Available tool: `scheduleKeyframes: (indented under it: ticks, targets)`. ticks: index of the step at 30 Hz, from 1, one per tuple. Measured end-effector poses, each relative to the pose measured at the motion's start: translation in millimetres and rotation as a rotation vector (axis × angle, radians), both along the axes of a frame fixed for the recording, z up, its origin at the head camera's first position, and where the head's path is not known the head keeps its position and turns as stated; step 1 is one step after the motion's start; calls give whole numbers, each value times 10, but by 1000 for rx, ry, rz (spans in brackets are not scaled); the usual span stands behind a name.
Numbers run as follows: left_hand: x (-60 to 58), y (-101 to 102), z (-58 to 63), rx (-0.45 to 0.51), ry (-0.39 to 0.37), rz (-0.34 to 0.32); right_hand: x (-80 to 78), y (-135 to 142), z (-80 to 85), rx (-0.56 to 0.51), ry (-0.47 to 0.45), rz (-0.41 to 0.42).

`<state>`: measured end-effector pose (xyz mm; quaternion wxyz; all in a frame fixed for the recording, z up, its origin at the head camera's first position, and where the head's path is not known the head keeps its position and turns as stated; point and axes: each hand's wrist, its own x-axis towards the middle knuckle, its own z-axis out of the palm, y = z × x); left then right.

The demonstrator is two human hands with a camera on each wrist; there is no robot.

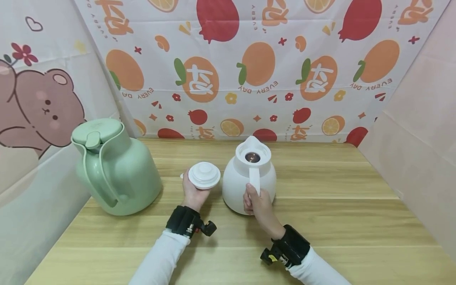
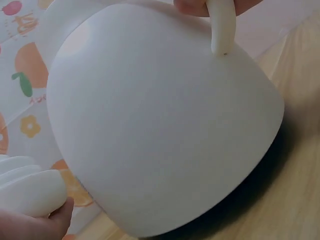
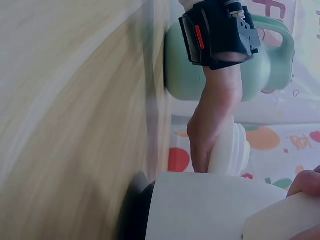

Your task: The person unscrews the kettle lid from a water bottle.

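Note:
A white vacuum jug (image 1: 233,184) stands on the wooden table, its round mouth (image 1: 252,157) uncovered and showing a dark, shiny inside. My right hand (image 1: 259,204) grips the jug's handle (image 1: 254,177), which faces me. Just left of the jug, my left hand (image 1: 194,194) holds a round white lid (image 1: 204,175), stepped on its upper face. In the left wrist view the lid (image 2: 35,192) sits beside the jug's broad body (image 2: 160,120). The right wrist view shows the left hand (image 3: 212,112) curled at the lid's edge (image 3: 227,150).
A larger green vacuum jug (image 1: 137,174) with its lid on stands at the table's left, its handle towards me. Fruit-print cloth (image 1: 228,71) hangs behind the wooden table (image 1: 327,221), with plain cloth at the right and a bear-print cloth (image 1: 46,107) at the left.

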<state>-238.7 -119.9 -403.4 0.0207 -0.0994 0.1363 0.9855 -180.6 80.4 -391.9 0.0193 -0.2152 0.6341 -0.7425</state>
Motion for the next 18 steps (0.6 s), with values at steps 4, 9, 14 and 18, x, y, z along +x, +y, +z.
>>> scheduleKeyframes:
  ticks: [4,9,14,18]
  targets:
    - [-18,75,-25,-10,0,-10,-2,102,14,7,-6,-5]
    - [-29,170,-70,-38,12,-27,-6,190,10,8,-8,-16]
    - [-41,295,-98,-40,22,-51,-3,252,3,-8,4,-40]
    - [-51,381,-100,-32,4,-50,-13,292,-10,-5,18,-47]
